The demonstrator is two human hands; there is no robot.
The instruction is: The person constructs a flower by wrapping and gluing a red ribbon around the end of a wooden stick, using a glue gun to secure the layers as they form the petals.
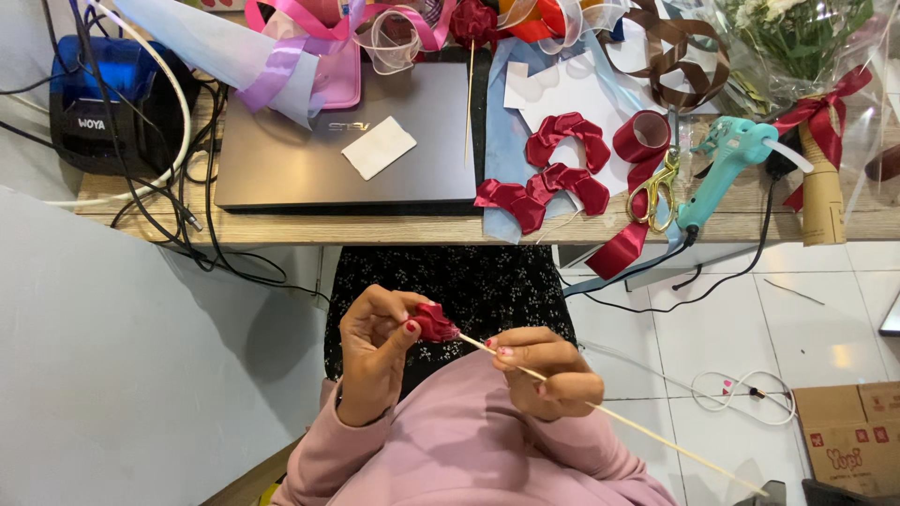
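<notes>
Head-worn view, steeply down, close over lap

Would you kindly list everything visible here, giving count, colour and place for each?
ribbon rosebud: one, dark red, on the stick's tip, pinched by the left hand
wooden stick: one, pale, running to lower right
laptop: one, grey, shut, on the desk
white card: one, on the laptop
ribbon ruffles: several, dark red, desk centre
ribbon roll: one, dark red, beside the scissors
scissors: one, gold handles, desk edge
glue gun: one, teal, right of the scissors
cardboard box: one, brown, on the floor
left hand: one, at the rosebud
right hand: one, gripping the stick
</notes>
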